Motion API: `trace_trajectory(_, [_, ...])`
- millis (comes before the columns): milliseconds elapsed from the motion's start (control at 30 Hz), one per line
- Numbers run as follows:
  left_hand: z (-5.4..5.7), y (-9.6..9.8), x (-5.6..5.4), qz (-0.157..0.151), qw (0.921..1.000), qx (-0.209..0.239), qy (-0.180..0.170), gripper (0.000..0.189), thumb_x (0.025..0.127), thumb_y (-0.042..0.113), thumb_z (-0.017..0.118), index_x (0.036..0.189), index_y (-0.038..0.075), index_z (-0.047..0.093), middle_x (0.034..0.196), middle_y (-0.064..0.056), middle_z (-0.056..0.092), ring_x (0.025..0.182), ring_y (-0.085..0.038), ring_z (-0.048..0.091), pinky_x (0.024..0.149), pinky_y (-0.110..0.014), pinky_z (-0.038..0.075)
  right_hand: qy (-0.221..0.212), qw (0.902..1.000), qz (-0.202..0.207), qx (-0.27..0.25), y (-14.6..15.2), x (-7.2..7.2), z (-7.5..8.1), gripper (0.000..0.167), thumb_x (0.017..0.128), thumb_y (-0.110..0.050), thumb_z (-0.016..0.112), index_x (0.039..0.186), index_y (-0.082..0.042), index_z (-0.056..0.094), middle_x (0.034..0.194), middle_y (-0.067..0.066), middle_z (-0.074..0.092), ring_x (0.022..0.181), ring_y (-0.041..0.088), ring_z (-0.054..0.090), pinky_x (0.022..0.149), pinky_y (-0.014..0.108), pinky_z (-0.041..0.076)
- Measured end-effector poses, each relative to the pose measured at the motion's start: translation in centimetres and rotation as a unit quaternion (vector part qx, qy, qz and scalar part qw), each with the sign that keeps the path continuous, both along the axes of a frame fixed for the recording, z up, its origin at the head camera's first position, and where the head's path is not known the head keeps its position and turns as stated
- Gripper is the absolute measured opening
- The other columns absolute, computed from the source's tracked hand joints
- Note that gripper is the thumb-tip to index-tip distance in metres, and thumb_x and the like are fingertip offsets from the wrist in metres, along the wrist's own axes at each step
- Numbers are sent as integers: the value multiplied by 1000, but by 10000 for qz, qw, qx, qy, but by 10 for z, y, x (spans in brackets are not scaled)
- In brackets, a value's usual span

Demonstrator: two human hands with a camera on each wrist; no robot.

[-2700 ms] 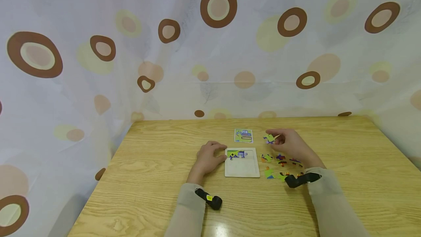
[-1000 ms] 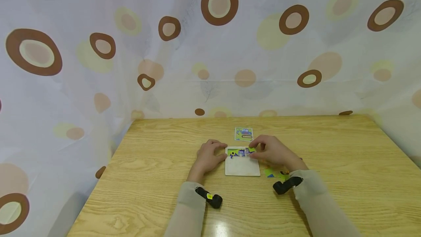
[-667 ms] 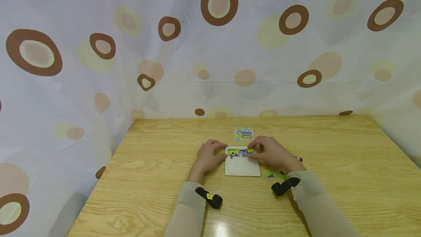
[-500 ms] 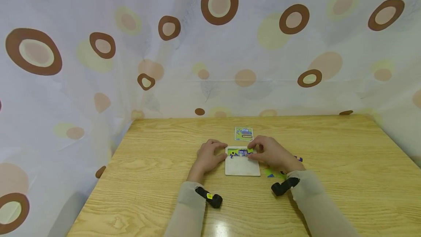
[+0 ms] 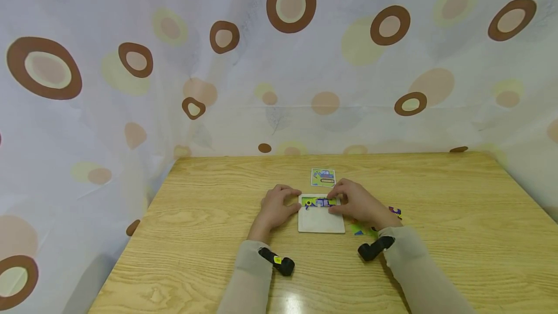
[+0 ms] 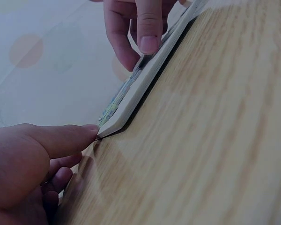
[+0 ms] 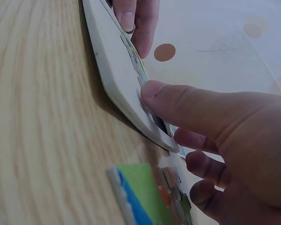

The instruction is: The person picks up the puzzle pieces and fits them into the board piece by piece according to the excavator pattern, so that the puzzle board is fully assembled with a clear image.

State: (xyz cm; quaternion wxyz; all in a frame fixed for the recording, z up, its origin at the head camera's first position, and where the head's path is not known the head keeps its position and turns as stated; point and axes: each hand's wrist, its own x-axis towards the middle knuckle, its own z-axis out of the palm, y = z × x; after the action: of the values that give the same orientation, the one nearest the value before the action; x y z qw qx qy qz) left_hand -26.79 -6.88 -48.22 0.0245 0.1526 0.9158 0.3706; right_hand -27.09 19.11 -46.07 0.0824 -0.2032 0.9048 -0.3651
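Note:
A square white puzzle tray [image 5: 321,226] lies on the table, with a row of joined green and purple jigsaw pieces [image 5: 310,202] along its far edge. My left hand [image 5: 276,206] rests at the tray's left side, its thumb [image 6: 70,139] touching the near corner in the left wrist view. My right hand [image 5: 358,202] reaches over the tray's right end. Its thumb and index finger pinch a jigsaw piece [image 5: 332,202] at the right of the row; the fingers partly cover it. The right wrist view shows the right thumb [image 7: 178,101] on the piece row.
A small picture card [image 5: 323,177] of a digger lies just behind the tray. Loose jigsaw pieces lie right of it, among them a green and blue one [image 5: 358,229] and a dark purple one [image 5: 395,211]; the right arm hides some. A patterned cloth [image 5: 324,130] hangs behind the table [image 5: 209,197].
My right hand has brought a jigsaw piece from above the loose pieces leftward to the tray's far right, where it has settled into the row. My left hand has stayed at the tray's left side.

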Motion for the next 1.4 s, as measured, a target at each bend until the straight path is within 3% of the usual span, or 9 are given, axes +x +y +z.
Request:
trace_trajectory(200, [0, 0, 0, -4, 10000, 8, 6, 34, 94, 27, 69, 128, 22, 68, 133, -4, 53, 127, -30, 44, 101, -54, 29, -15, 10000, 13, 37, 0, 1, 0, 23, 86, -21, 79, 108, -14, 75, 114, 3, 54, 95, 22, 47, 81, 38, 39])
trace_trajectory(433, [0, 0, 0, 5, 10000, 4, -8, 33, 94, 27, 69, 127, 22, 68, 133, -4, 53, 127, -31, 44, 101, -54, 29, 135, 9997, 178, -12, 1, 2, 0, 22, 88, -13, 76, 109, -11, 74, 113, 4, 54, 90, 22, 47, 77, 38, 41])
trace_trajectory(567, [-1, 0, 0, 12, 10000, 2, -14, 34, 94, 27, 69, 127, 23, 68, 133, -3, 53, 127, -30, 44, 101, -54, 29, 16, 10000, 37, -70, 3, 2, 2, 25, 87, -16, 77, 111, -11, 73, 114, 4, 54, 91, 22, 47, 78, 38, 41])
trace_trajectory(833, [-1, 0, -1, 16, 10000, -9, 7, 34, 94, 27, 69, 128, 22, 68, 133, -3, 53, 127, -30, 44, 102, -54, 29, 542, 9985, 7, -16, 19, -1, 11, 20, 94, -16, 68, 111, -6, 72, 101, 3, 58, 81, 21, 49, 68, 36, 45])
trace_trajectory(1100, [-1, 0, 0, 33, 10000, -32, 3, 34, 94, 26, 69, 128, 22, 68, 132, -4, 53, 126, -30, 44, 101, -53, 30, 631, 9980, -4, -14, 36, -2, 17, 25, 95, -17, 67, 115, -3, 69, 96, 3, 61, 81, 20, 52, 64, 35, 47])
trace_trajectory(1400, [-1, 1, -1, 36, 10000, -23, -1, 34, 94, 27, 69, 128, 22, 68, 132, -4, 53, 126, -30, 44, 102, -54, 29, 313, 9995, 47, 44, 46, -2, 17, 25, 93, -14, 70, 113, -1, 70, 94, 3, 63, 82, 19, 55, 69, 36, 48])
